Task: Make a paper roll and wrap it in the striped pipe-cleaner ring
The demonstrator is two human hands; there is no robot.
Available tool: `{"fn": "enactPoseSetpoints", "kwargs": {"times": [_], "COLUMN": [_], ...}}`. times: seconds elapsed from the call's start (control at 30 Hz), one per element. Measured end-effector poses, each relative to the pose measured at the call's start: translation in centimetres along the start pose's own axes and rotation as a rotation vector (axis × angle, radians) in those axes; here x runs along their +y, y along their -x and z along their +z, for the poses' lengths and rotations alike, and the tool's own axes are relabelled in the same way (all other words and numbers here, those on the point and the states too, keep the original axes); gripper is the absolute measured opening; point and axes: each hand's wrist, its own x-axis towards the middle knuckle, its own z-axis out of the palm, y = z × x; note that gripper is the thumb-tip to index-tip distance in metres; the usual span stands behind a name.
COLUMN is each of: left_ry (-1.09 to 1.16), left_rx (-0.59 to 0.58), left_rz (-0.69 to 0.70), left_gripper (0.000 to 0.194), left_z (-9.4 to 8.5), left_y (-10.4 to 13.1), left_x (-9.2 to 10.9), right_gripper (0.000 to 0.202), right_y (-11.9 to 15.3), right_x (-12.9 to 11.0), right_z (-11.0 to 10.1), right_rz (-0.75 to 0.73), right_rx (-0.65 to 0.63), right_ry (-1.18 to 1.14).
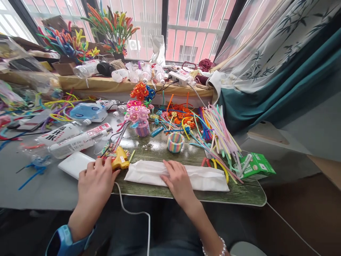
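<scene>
My right hand lies with fingers apart on a long, folded white cloth near the table's front edge. My left hand rests palm down over the right end of a flat white object, its fingers bent and apart. Close to its thumb and fingertips is a yellow glue gun; I cannot make out whether they touch. Behind the cloth stand a small striped pot and a striped pot of pink pipe-cleaner flowers.
Plastic bottles and a blue tissue pack lie at the left. Bundled pastel pipe cleaners and a green box sit at the right. A white cable hangs over the front edge. Bottles and a power strip line the windowsill.
</scene>
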Motion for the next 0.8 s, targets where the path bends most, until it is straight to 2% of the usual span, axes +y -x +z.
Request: {"fn": "enactPoseSetpoints", "kwargs": {"times": [0.1, 0.2, 0.3, 0.37, 0.5, 0.6, 0.7, 0.8], "left_ry": [-0.038, -0.110, -0.147, -0.091, 0.120, 0.454, 0.864, 1.041], "left_rx": [-0.009, 0.004, 0.093, 0.090, -0.006, -0.049, -0.190, -0.355], "left_rz": [-0.005, 0.020, 0.057, 0.045, -0.070, -0.087, -0.014, 0.117], "left_gripper": [0.039, 0.030, 0.025, 0.027, 0.040, 0.044, 0.043, 0.042], "left_z": [0.2, 0.0, -0.6, -1.4, -2.5, -2.6, -2.3, -2.3], "left_y": [-0.2, -0.7, -0.9, -0.9, -0.5, -0.5, -0.9, -1.4], "left_x": [-0.1, -0.1, -0.2, -0.4, -1.5, -2.1, -2.0, -1.2], "right_gripper": [0.050, 0.059, 0.054, 0.047, 0.036, 0.026, 0.020, 0.039], "right_y": [-0.3, -0.4, -0.4, -0.3, -0.3, -0.2, -0.2, -0.2], "right_x": [0.4, 0.7, 0.8, 0.7, 0.7, 0.7, 0.7, 0.7], "right_z": [0.0, -0.2, -0.2, -0.2, -0.3, -0.5, -0.7, -0.8], "right_rz": [0.034, 0.090, 0.130, 0.149, 0.161, 0.140, 0.097, 0.052], "right_rx": [0.024, 0.079, 0.117, 0.126, 0.124, 0.103, 0.071, 0.032], "right_ry": [0.029, 0.068, 0.064, 0.047, 0.006, -0.038, -0.094, -0.090]}}
